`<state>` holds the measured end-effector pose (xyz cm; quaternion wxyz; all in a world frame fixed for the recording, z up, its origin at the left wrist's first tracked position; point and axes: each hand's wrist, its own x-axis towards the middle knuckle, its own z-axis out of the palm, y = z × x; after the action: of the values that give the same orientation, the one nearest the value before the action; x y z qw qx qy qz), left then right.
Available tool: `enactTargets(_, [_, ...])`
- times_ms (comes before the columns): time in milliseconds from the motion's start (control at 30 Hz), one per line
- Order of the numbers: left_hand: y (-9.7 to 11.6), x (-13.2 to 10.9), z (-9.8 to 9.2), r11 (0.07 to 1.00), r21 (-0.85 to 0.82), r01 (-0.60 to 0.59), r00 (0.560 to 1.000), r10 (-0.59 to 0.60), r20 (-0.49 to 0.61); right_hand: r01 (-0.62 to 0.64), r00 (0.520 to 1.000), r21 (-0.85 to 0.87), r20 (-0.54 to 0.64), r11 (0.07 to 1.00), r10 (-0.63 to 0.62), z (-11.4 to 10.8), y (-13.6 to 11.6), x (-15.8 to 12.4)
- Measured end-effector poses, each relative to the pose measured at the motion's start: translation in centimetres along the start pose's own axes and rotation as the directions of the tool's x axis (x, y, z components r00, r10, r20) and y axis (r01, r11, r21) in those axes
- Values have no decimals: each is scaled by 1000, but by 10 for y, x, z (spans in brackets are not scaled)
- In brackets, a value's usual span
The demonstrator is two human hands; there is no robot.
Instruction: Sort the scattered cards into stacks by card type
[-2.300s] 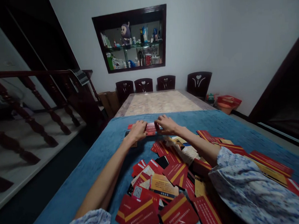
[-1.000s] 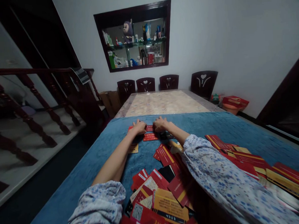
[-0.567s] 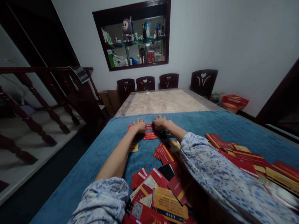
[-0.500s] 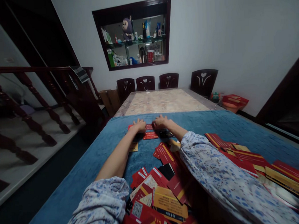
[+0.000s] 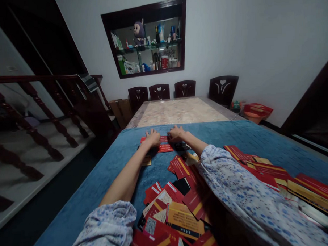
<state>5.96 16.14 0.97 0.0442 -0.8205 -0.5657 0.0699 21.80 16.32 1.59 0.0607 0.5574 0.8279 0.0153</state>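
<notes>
One red card (image 5: 164, 139), long axis sideways, between both hands (image 5: 153, 138) (image 5: 176, 134)

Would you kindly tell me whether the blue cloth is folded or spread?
Spread: the blue cloth lies across the table's near part, with cards scattered on top.

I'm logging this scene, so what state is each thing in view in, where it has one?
Red cards: flat, partly covered
Left hand: palm down over these, grip hidden
Right hand: bent over their right side, grip hidden
Card heap: loose, overlapping
Blue cloth: spread over the table's near part
Left sleeve: bunched up
Striped cloth: draped over the railing
Plush toy: upright
Dark chairs: standing in line
</notes>
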Motion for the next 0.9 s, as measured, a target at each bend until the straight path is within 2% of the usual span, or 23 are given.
enactTargets(100, [6, -15, -5, 1000, 4, -29, 995, 30, -91, 26, 997, 7, -73, 1000, -25, 0, 2, -10])
enactTargets(333, [24, -54, -8, 996, -45, -79, 982, 70, -174, 135, 970, 42, -209, 990, -124, 4, 9, -37])
enactTargets(567, [41, -92, -12, 987, -87, -137, 978, 121, -171, 290, 915, 107, -322, 951, -242, 18, 12, -64])
enactTargets(900, [67, -130, -8, 968, -107, -227, 965, 210, -154, 494, 833, 200, -387, 846, -395, 52, 18, -92])
